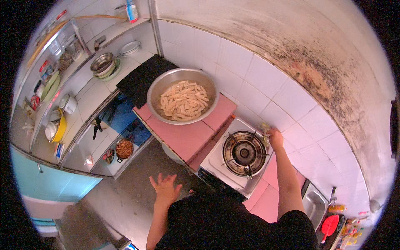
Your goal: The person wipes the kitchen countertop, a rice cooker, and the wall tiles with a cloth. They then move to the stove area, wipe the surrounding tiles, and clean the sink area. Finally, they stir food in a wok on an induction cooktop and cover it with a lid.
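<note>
A single-burner gas stove (244, 152) with a stained round burner stands on the pink tiled counter (187, 137). At its far right corner my right hand (275, 139) is closed on a crumpled, pale yellow-green cloth or sponge (266, 129), pressed against the stove's edge beside the wall. My left hand (166, 187) hangs over the floor, fingers spread and holding nothing. Left of the stove, a wide steel basin (151, 104) rests partly on the counter; it holds pale, cut strips of food (184, 100) in liquid.
White wall tiles (262, 84) rise close behind the stove. Shelves at left hold stacked bowls (103, 64), plates (130, 47), a white mug (68, 104) and a pot of reddish-brown food (124, 148). To the right lie a steel sink (314, 203) and a red plastic strainer or scoop (330, 225).
</note>
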`<action>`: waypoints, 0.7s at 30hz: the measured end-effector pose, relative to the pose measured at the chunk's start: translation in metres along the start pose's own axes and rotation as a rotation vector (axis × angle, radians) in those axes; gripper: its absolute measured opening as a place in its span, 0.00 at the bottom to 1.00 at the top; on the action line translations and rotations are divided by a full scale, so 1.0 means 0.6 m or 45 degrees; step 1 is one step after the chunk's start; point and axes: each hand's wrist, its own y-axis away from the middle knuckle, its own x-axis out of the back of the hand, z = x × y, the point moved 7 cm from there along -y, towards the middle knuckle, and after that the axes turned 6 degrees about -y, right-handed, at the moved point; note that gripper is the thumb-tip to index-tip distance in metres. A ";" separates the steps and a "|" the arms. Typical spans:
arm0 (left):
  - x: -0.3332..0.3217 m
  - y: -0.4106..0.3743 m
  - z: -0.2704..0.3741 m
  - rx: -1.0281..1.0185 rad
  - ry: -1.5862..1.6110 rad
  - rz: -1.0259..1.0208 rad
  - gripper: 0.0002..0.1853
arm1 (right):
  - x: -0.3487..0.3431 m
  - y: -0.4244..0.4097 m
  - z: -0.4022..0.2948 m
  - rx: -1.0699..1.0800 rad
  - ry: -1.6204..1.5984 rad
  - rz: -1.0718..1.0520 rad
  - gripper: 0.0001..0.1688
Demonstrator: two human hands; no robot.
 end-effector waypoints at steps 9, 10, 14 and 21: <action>-0.017 0.010 0.032 -0.181 0.018 -0.085 0.28 | 0.047 0.208 0.069 -0.308 0.004 0.067 0.14; -0.019 0.015 0.038 -0.204 0.022 -0.104 0.28 | 0.046 0.227 0.055 -0.320 -0.052 0.072 0.13; -0.031 0.030 0.056 -0.276 0.007 -0.122 0.28 | 0.044 0.302 -0.016 -0.338 -0.022 -0.088 0.12; -0.059 0.036 0.101 -0.305 -0.071 -0.222 0.28 | 0.039 0.410 -0.151 -0.039 0.087 -0.347 0.13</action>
